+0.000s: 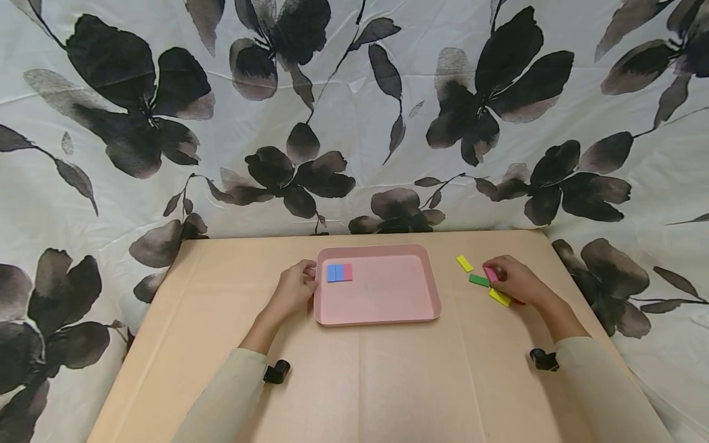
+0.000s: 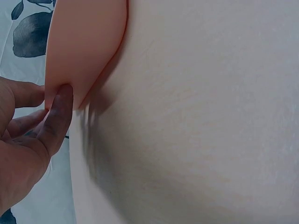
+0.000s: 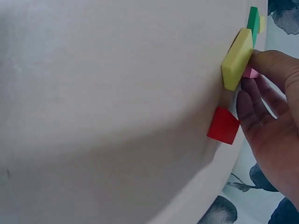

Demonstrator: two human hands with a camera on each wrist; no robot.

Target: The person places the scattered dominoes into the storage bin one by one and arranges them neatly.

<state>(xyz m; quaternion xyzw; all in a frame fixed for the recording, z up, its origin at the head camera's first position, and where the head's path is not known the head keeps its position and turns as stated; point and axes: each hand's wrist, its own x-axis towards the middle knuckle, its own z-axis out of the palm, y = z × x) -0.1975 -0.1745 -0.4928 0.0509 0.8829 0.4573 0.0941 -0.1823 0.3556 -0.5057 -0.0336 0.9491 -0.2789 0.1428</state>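
My left hand [image 1: 295, 284] pinches the left rim of a pink rectangular tray [image 1: 382, 301]; in the left wrist view, fingers [image 2: 60, 112] lie against the tray wall [image 2: 88, 42]. Inside the tray, near its upper left corner, two blue blocks [image 1: 335, 273] and a pinkish-red block [image 1: 348, 272] form a short row. To the right of the tray, my right hand [image 1: 520, 282] holds a pink block [image 1: 490, 274] between thumb and fingers. Close around it lie a green block [image 1: 479, 280], a yellow block [image 1: 500, 298] and, partly hidden beneath the hand, a red block [image 3: 224, 126].
Another yellow block [image 1: 464, 264] lies farther back, between the tray and the right hand. The light wooden-coloured table [image 1: 399, 381] ends just behind the tray, where a white cloth with dark flowers [image 1: 388, 154] hangs. Dark wrist cameras [image 1: 277, 371] sit at both sleeves.
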